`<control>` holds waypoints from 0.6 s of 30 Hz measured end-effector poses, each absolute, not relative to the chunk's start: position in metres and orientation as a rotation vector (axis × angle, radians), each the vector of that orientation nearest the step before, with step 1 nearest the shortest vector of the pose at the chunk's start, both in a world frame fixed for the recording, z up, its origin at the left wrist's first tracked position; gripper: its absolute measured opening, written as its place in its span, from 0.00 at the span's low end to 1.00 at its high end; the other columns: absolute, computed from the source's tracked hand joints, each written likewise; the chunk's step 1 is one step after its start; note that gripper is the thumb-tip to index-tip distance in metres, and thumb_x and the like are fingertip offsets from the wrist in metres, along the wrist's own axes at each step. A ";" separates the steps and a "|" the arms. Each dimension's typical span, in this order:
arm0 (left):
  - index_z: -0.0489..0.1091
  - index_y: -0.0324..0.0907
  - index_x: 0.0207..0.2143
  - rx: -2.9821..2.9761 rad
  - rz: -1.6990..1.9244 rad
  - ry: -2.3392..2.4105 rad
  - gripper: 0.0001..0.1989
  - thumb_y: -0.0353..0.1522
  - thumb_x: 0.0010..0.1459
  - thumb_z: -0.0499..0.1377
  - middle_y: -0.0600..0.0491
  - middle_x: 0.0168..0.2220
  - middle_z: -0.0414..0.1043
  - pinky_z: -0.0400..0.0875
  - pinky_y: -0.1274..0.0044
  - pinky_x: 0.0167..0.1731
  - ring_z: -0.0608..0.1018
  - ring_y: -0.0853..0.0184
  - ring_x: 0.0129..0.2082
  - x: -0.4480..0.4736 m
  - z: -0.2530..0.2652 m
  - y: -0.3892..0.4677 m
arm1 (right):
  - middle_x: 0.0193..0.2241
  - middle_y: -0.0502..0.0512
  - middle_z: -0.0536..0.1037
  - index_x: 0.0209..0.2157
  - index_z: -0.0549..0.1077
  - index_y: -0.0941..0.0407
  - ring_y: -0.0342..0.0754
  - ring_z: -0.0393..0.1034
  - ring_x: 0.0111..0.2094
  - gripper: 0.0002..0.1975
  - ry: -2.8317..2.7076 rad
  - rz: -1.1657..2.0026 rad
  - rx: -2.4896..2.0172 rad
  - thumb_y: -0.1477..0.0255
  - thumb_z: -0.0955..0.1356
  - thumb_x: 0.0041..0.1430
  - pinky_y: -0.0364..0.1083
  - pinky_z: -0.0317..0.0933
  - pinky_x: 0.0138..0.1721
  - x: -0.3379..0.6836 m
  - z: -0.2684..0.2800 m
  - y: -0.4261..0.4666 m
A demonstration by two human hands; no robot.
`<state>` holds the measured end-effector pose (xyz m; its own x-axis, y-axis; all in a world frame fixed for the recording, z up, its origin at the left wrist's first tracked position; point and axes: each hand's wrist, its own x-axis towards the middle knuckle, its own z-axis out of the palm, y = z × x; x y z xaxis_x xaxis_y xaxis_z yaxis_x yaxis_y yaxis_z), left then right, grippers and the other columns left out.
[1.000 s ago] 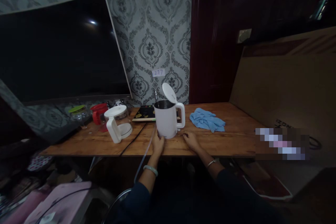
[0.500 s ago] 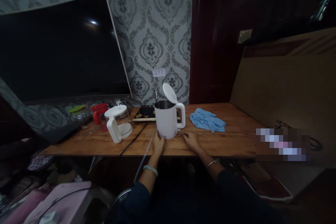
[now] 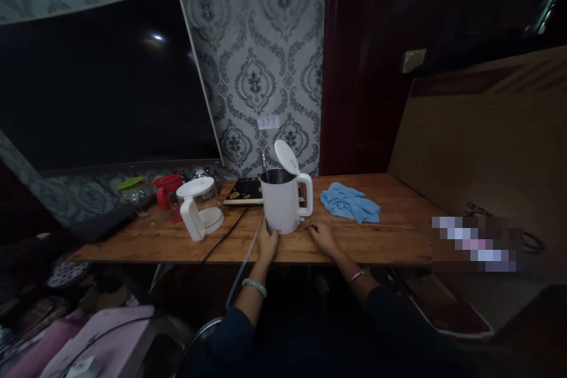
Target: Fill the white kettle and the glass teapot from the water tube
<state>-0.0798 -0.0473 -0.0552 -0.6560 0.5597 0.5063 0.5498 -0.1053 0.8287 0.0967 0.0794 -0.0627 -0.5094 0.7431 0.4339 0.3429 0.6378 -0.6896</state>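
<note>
A white electric kettle (image 3: 280, 204) stands upright on the wooden table, its lid (image 3: 287, 156) tipped up and its handle (image 3: 306, 195) to the right. The inside looks dark. My left hand (image 3: 266, 245) holds the kettle low on its left side, thumb on the front near the base. My right hand (image 3: 325, 239) rests on the tabletop just right of the base, apart from the kettle, with its fingers curled in; nothing shows in them. A thin metal spout (image 3: 264, 160) rises behind the kettle's rim, and a clear tube (image 3: 243, 269) runs up from below the table's edge.
Behind the kettle lies a black flat panel (image 3: 243, 192) with gold flowers. To the left stand a glass pitcher (image 3: 211, 220) with white handle, a red-lidded jug (image 3: 163, 194) and a green-lidded jar (image 3: 133, 195). A blue cloth (image 3: 349, 204) lies right. A large cardboard box (image 3: 482, 147) leans rightward.
The thin streak below the spout, seen dropping into the kettle before, no longer shows. Both hands and the kettle stay where they were.
</note>
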 end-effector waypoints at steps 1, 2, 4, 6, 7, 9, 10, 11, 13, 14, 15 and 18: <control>0.69 0.40 0.59 1.301 1.935 2.094 0.32 0.23 0.48 0.57 0.44 0.61 0.72 0.60 0.64 0.66 0.71 0.56 0.63 -0.080 -0.055 -0.047 | 0.35 0.57 0.84 0.31 0.81 0.56 0.53 0.77 0.41 0.14 -2.120 0.691 -0.849 0.81 0.64 0.53 0.48 0.67 0.46 0.097 -0.063 0.079; 0.69 0.40 0.59 1.303 1.937 2.091 0.32 0.23 0.48 0.57 0.44 0.60 0.72 0.61 0.64 0.66 0.71 0.56 0.63 -0.079 -0.055 -0.048 | 0.35 0.58 0.84 0.31 0.81 0.57 0.53 0.77 0.41 0.14 -2.121 0.690 -0.854 0.81 0.64 0.54 0.48 0.67 0.46 0.097 -0.062 0.079; 0.69 0.40 0.59 1.308 1.940 2.086 0.32 0.23 0.48 0.56 0.44 0.60 0.72 0.61 0.64 0.66 0.71 0.56 0.63 -0.079 -0.054 -0.048 | 0.36 0.59 0.84 0.31 0.81 0.57 0.53 0.77 0.42 0.14 -2.125 0.690 -0.858 0.81 0.64 0.54 0.48 0.67 0.46 0.098 -0.061 0.079; 0.69 0.41 0.59 1.315 1.943 2.082 0.32 0.23 0.48 0.57 0.45 0.61 0.72 0.61 0.65 0.66 0.71 0.57 0.63 -0.079 -0.053 -0.049 | 0.36 0.58 0.84 0.32 0.81 0.57 0.53 0.77 0.42 0.14 -2.130 0.695 -0.854 0.81 0.64 0.55 0.48 0.67 0.47 0.098 -0.060 0.078; 0.69 0.41 0.59 1.315 1.944 2.082 0.33 0.23 0.48 0.57 0.45 0.60 0.72 0.61 0.65 0.66 0.72 0.57 0.63 -0.079 -0.053 -0.049 | 0.36 0.58 0.84 0.32 0.81 0.56 0.53 0.77 0.43 0.14 -2.132 0.699 -0.852 0.81 0.64 0.55 0.48 0.67 0.47 0.099 -0.059 0.077; 0.69 0.40 0.59 1.306 1.943 2.088 0.33 0.24 0.47 0.57 0.44 0.60 0.73 0.62 0.65 0.66 0.72 0.56 0.62 -0.079 -0.053 -0.049 | 0.36 0.58 0.84 0.32 0.81 0.56 0.53 0.77 0.43 0.14 -2.136 0.706 -0.849 0.81 0.64 0.55 0.48 0.67 0.47 0.099 -0.058 0.077; 0.69 0.40 0.59 1.300 1.942 2.091 0.33 0.24 0.47 0.57 0.44 0.60 0.73 0.62 0.65 0.66 0.72 0.56 0.62 -0.079 -0.053 -0.049 | 0.36 0.58 0.84 0.32 0.81 0.57 0.53 0.77 0.42 0.14 -2.136 0.708 -0.849 0.81 0.64 0.55 0.48 0.67 0.47 0.099 -0.058 0.077; 0.69 0.40 0.59 1.295 1.941 2.095 0.33 0.24 0.47 0.57 0.44 0.60 0.73 0.62 0.64 0.66 0.72 0.56 0.62 -0.079 -0.053 -0.049 | 0.36 0.59 0.84 0.32 0.81 0.57 0.53 0.77 0.42 0.14 -2.135 0.709 -0.850 0.81 0.64 0.55 0.48 0.67 0.47 0.099 -0.058 0.076; 0.69 0.40 0.59 1.292 1.938 2.099 0.33 0.24 0.47 0.57 0.44 0.60 0.72 0.62 0.64 0.66 0.72 0.55 0.62 -0.079 -0.053 -0.049 | 0.37 0.59 0.84 0.32 0.81 0.57 0.53 0.77 0.43 0.14 -2.132 0.707 -0.851 0.82 0.64 0.55 0.48 0.67 0.47 0.099 -0.058 0.077; 0.69 0.40 0.59 1.294 1.937 2.099 0.33 0.24 0.47 0.57 0.44 0.60 0.72 0.61 0.64 0.66 0.72 0.56 0.62 -0.079 -0.053 -0.049 | 0.37 0.59 0.84 0.33 0.82 0.57 0.53 0.77 0.43 0.14 -2.130 0.705 -0.850 0.82 0.64 0.55 0.48 0.67 0.48 0.099 -0.058 0.077; 0.69 0.40 0.59 1.296 1.936 2.098 0.33 0.23 0.47 0.57 0.44 0.61 0.72 0.61 0.64 0.66 0.71 0.56 0.63 -0.079 -0.053 -0.049 | 0.38 0.58 0.84 0.33 0.82 0.57 0.53 0.77 0.43 0.15 -2.128 0.702 -0.848 0.81 0.64 0.55 0.48 0.67 0.48 0.099 -0.058 0.077; 0.69 0.40 0.58 1.291 1.937 2.101 0.33 0.23 0.47 0.57 0.44 0.60 0.72 0.61 0.64 0.66 0.72 0.55 0.62 -0.079 -0.053 -0.048 | 0.37 0.58 0.84 0.32 0.82 0.56 0.53 0.77 0.43 0.15 -2.124 0.695 -0.846 0.81 0.63 0.55 0.49 0.67 0.48 0.098 -0.059 0.077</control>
